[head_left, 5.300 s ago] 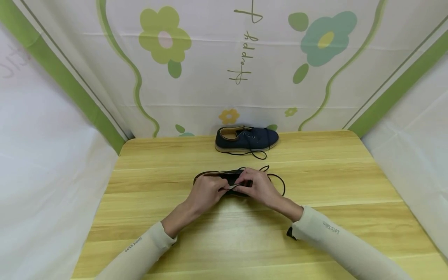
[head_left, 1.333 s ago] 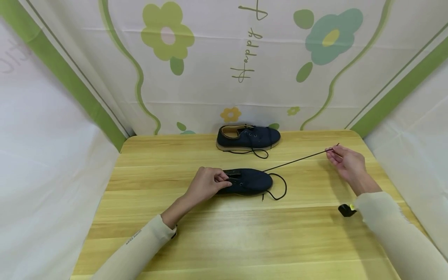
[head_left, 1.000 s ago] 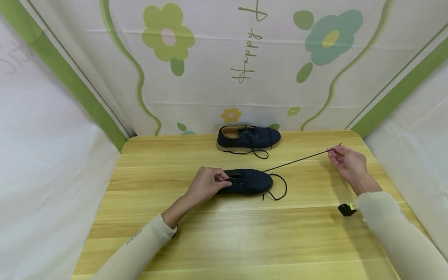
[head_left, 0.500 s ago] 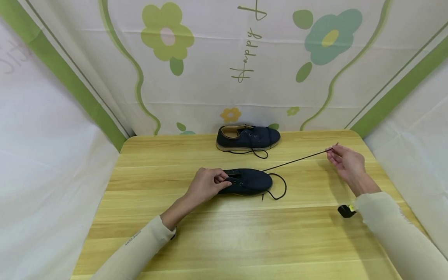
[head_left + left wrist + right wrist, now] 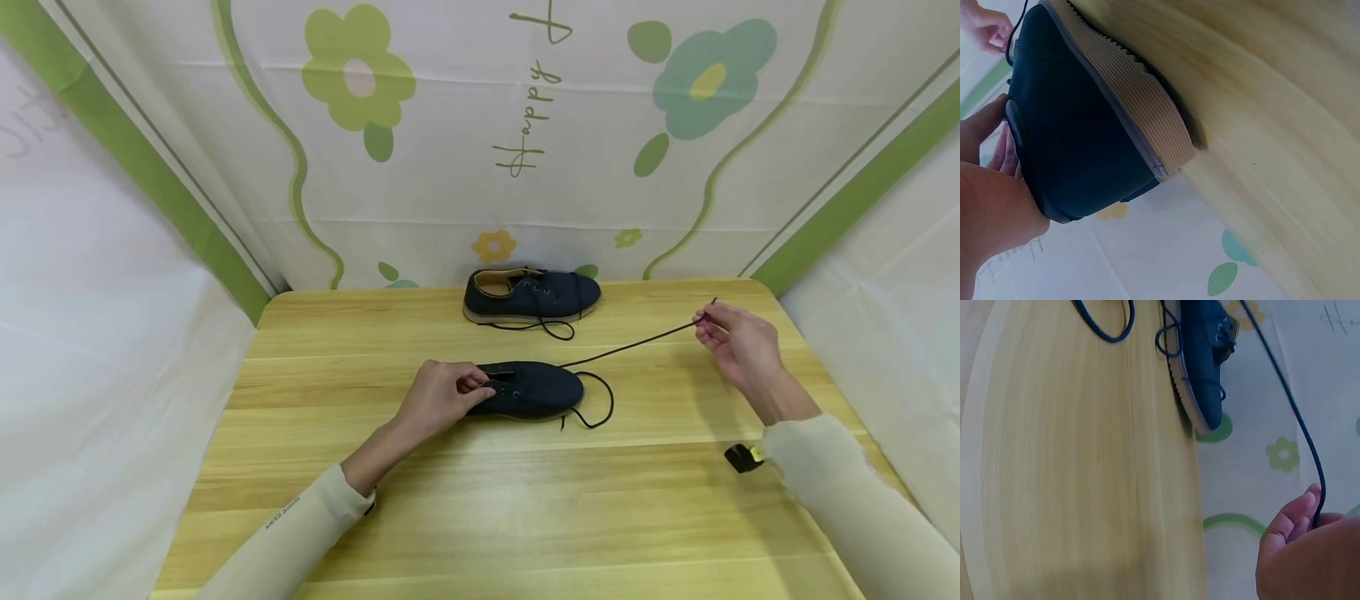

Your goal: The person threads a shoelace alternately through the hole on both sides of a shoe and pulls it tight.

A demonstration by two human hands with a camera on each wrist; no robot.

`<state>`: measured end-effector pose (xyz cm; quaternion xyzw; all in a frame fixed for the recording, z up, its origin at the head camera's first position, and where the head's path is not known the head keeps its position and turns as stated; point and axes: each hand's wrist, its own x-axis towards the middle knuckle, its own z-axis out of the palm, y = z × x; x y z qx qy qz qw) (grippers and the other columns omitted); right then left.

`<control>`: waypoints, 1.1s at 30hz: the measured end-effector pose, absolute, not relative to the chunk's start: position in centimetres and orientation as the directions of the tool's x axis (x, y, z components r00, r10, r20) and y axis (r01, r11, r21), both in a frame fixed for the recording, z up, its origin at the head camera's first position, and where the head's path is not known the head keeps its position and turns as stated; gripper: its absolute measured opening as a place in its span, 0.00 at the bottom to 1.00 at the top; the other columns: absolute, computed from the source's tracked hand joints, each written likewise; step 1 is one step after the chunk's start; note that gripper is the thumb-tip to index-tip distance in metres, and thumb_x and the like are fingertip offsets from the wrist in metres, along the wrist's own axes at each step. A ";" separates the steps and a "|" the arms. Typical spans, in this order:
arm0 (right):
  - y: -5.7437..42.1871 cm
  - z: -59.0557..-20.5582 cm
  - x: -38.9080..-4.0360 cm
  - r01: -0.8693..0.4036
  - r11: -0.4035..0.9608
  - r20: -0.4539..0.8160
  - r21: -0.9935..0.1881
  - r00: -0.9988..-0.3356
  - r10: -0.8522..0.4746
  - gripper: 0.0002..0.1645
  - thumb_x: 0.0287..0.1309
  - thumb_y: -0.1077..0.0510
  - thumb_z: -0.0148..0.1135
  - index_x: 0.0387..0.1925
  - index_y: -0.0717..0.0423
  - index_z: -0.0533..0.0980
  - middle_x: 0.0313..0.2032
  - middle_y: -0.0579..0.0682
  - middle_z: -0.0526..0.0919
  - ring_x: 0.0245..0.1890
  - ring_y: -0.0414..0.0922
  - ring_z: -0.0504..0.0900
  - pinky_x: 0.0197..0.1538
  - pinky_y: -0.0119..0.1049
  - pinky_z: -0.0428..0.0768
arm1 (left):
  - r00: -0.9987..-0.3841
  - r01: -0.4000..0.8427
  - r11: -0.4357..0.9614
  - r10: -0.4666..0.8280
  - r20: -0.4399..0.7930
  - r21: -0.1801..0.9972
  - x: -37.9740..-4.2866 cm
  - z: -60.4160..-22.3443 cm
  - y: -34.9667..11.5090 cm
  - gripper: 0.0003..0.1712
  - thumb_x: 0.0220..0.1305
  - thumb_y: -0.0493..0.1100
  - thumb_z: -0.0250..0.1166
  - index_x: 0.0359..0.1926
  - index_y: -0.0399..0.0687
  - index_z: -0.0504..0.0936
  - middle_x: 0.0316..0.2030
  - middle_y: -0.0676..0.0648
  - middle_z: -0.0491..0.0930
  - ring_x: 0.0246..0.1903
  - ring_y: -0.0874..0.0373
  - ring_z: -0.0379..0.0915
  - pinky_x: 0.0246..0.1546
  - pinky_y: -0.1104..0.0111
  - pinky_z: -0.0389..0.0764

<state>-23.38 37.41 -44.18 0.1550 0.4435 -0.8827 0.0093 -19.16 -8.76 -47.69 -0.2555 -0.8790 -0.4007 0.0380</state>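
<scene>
A dark navy lace-up shoe (image 5: 542, 390) lies on the table with its toe pointing right. My left hand (image 5: 441, 397) pinches the edge of its opening between thumb and fingers and covers the heel in the head view. In the left wrist view the shoe's heel and ribbed tan sole (image 5: 1141, 103) show beside the hand. My right hand (image 5: 744, 348), off to the right and raised, pinches a black shoelace (image 5: 630, 345) near its tip. The lace runs nearly straight from the shoe to the fingers. Its other end (image 5: 611, 404) curls loosely by the toe.
A matching navy shoe (image 5: 558, 293) stands at the table's back edge, its lace looped in front. Behind it hangs a white curtain (image 5: 450, 167) printed with flowers. White side panels (image 5: 112, 333) flank the wooden table (image 5: 480, 517). A small black device (image 5: 742, 457) is at my right cuff.
Several seconds ago both hands were together at the shoe's opening; the right hand has since gone far right with the lace. In the last half second it has shifted slightly left, the lace tip swinging.
</scene>
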 end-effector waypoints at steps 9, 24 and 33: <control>32.6 -41.5 -21.9 0.121 -0.442 -0.118 -0.889 -0.992 -0.034 0.07 0.74 0.69 0.61 0.41 0.63 0.84 0.36 0.54 0.89 0.34 0.46 0.88 0.40 0.35 0.87 | -0.879 0.454 0.557 0.409 0.246 0.695 -19.2 -47.6 -8.7 0.04 0.64 0.40 0.78 0.37 0.45 0.92 0.29 0.53 0.89 0.27 0.67 0.83 0.32 0.73 0.84; 22.3 -37.0 -18.2 -0.100 -0.075 0.119 -0.992 -0.936 -0.331 0.02 0.72 0.70 0.63 0.43 0.66 0.80 0.35 0.53 0.89 0.33 0.45 0.89 0.39 0.38 0.89 | -0.880 0.448 0.501 0.391 0.268 0.740 -19.3 -47.5 -8.7 0.03 0.68 0.40 0.75 0.39 0.45 0.92 0.32 0.52 0.90 0.28 0.67 0.84 0.32 0.73 0.85; 17.0 -37.0 -16.9 -0.054 0.091 0.007 -0.994 -0.893 -0.450 0.09 0.70 0.65 0.68 0.48 0.65 0.80 0.38 0.59 0.89 0.36 0.51 0.91 0.42 0.46 0.89 | -0.864 0.502 0.472 0.312 0.396 0.725 -20.0 -47.0 -8.9 0.03 0.67 0.34 0.74 0.41 0.42 0.92 0.33 0.49 0.91 0.27 0.64 0.84 0.30 0.71 0.85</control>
